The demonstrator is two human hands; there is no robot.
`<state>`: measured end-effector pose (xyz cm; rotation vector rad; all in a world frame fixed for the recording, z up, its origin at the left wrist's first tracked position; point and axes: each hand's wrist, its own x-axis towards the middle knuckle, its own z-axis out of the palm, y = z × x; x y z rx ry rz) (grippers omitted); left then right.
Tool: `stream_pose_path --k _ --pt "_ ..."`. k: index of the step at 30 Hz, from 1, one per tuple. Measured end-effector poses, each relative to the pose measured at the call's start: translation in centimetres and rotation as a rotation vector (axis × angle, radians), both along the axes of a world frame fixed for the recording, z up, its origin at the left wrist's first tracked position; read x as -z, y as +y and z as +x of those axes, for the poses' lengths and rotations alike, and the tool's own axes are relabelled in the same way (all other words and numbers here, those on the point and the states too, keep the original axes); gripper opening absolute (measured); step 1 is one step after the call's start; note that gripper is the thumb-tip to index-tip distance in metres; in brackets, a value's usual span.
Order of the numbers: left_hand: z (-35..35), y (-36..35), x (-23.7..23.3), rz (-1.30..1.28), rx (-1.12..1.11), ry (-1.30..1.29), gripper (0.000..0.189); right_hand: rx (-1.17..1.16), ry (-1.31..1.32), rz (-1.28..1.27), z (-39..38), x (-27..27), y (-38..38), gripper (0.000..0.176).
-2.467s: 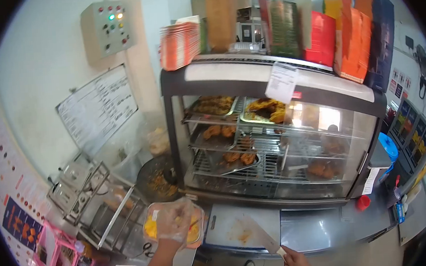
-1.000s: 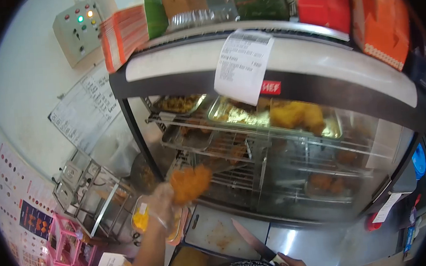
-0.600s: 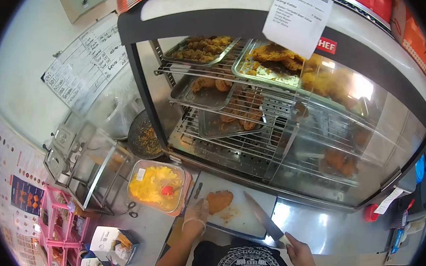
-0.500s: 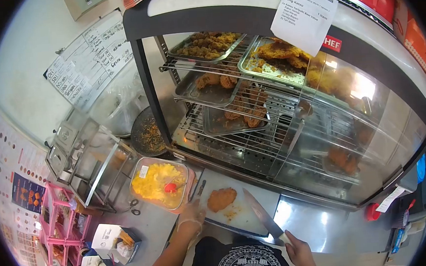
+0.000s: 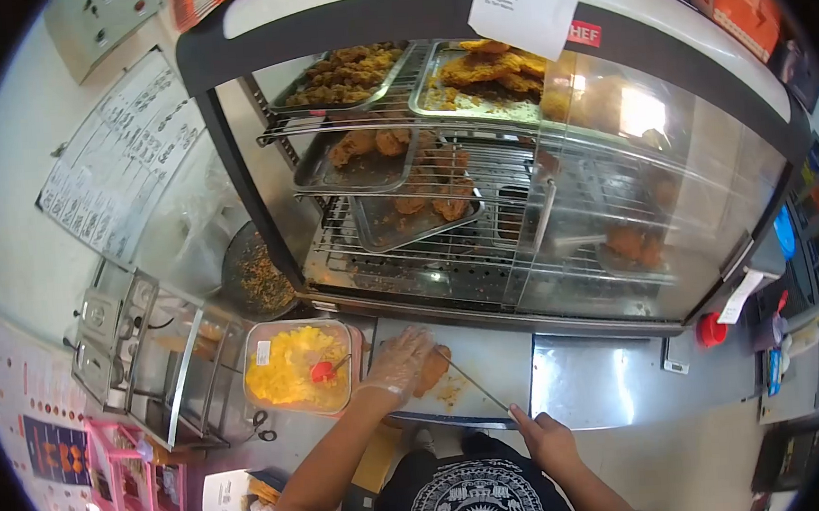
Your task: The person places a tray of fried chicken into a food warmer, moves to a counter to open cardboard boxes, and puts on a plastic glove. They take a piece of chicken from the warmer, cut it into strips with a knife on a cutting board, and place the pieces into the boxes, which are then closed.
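Head view: saw beyond both hands a large glass-fronted display case (image 5: 337, 35), with trays of fried food on wire shelves. Looked down on a white cutting board (image 5: 492, 354) under the left hand and ahead of the right. Noted a clear tub (image 5: 348, 378) of yellow food just left of the gloved hand. Held a long knife (image 5: 478, 385) in the right hand (image 5: 546, 441), closed narrow around the handle, with the blade slanted forward-left and the tip close to the left fingers. Pressed the left hand (image 5: 398, 365), in clear plastic, over a fried cutlet (image 5: 432, 373) on the board, with the fingers partly bent. Could not tell blade contact from nearness. Seemed to call for curled fingertips well back from the edge, light, flat pressure, and long, smooth strokes to spare the crust. Spotted loose crumbs (image 5: 452, 388) between the left hand and the knife.
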<state>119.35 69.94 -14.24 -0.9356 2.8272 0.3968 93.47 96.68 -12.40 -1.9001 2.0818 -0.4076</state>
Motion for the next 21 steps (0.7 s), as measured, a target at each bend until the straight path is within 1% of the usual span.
stream_pose_path --k 2,4,7,10,12,13,16,19,21 --pt "-0.1 -1.0 1.2 0.028 0.05 -0.028 0.07 0.012 0.008 -0.012 0.7 0.1 0.0 0.053" --pt "-0.4 -1.8 1.4 0.055 0.094 -0.087 0.07 0.028 0.004 -0.011 0.8 0.4 0.1 0.055" --pt "-0.8 -2.4 1.7 0.075 0.141 -0.187 0.07 0.034 0.011 0.055 0.9 0.4 0.2 0.059" --pt "-0.8 -2.7 2.2 0.049 0.181 -0.241 0.069 0.026 0.03 0.156 1.2 -0.3 -0.3 0.066" --pt "-0.8 -2.9 2.2 0.019 0.213 -0.296 0.07 0.013 0.013 0.308 1.2 -0.4 -0.8 0.075" --pt "-0.9 -3.0 2.1 0.046 0.21 -0.311 0.071 0.001 0.003 0.385 1.3 -0.5 -1.0 0.08" --pt "-1.4 -2.8 1.1 0.119 0.19 -0.342 0.074 -0.01 -0.027 0.488 1.6 -1.0 -1.8 0.084" --pt "-1.2 -2.6 0.6 0.144 0.183 -0.353 0.076 -0.023 0.002 0.423 1.6 -0.2 -2.1 0.079" --pt "-1.2 -2.7 0.4 0.137 0.196 -0.363 0.077 -0.032 0.0 0.554 1.6 -0.5 -2.9 0.087"
